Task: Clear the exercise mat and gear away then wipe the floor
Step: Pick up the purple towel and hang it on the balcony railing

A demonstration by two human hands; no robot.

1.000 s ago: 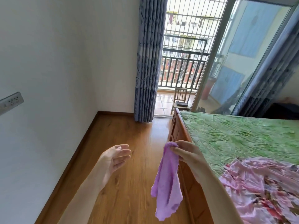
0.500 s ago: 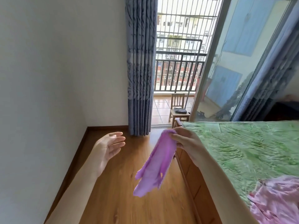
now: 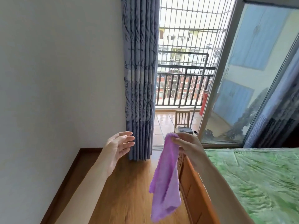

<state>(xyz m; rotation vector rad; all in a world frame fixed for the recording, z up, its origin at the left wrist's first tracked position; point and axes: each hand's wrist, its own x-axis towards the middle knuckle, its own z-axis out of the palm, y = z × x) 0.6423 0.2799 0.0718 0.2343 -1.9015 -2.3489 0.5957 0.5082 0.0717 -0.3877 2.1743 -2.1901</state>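
Item, left hand [image 3: 119,148]: raised over the wooden floor [image 3: 123,196], palm turned inward, fingers straight and apart, holding nothing, seemingly poised to take a share of the cloth. Item, purple cloth [image 3: 165,180]: hanging limp from its top edge beside the bed frame [image 3: 192,188], well above the floor, carried rather than wiping. Item, right hand [image 3: 187,145]: fingers and thumb pinched on that top edge; no mat or gear in view, so wiping is likely next

The purple cloth [image 3: 166,180], swung out leftward half a second ago, now hangs straight down from the right hand [image 3: 188,146].
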